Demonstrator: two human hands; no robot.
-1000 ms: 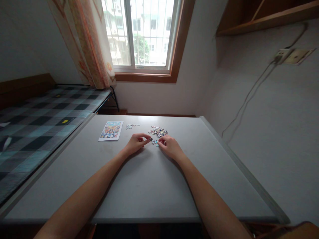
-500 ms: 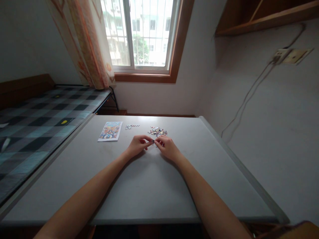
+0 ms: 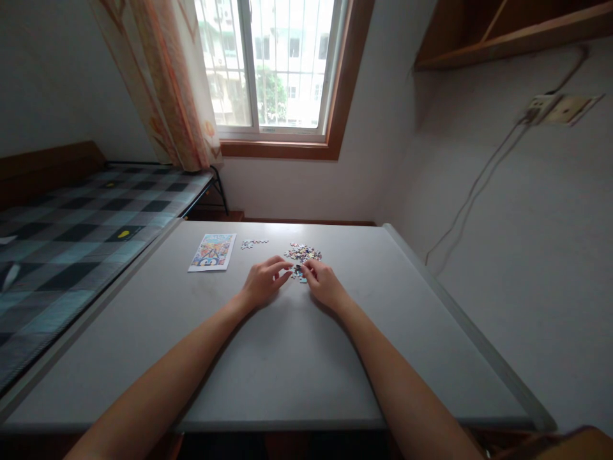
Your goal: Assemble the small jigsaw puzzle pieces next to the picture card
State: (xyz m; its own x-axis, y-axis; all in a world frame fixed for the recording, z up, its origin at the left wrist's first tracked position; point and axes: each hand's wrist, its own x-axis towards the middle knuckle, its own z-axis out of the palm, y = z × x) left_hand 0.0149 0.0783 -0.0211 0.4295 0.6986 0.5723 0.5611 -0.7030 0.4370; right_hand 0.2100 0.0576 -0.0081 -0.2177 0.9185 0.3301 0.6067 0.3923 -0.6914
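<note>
My right hand [image 3: 324, 282] pinches a small dark jigsaw piece [image 3: 298, 267] between thumb and fingertips. Just left of that piece, my left hand [image 3: 266, 279] has its thumb and fingers apart, with nothing seen between them. A few bluish puzzle pieces [image 3: 302, 278] lie on the table under and between the fingertips. Right behind the hands is a heap of mixed jigsaw pieces [image 3: 302, 252]. Farther left, a short strip of pieces [image 3: 253, 243] lies flat, some of them seemingly joined. A colourful printed picture sheet [image 3: 213, 252] rests left of that strip.
The pale grey table [image 3: 306, 370] has raised side edges. A bed with a checked cover [image 3: 100, 223] stands along its left. A window [image 3: 282, 70] and a curtain [image 3: 167, 83] are behind. A cable [image 3: 472, 191] hangs from a wall socket at right.
My left hand has drawn slightly left, its fingers parting from the small piece both hands held. The piece is now in my right hand alone, and bluish pieces below show more.
</note>
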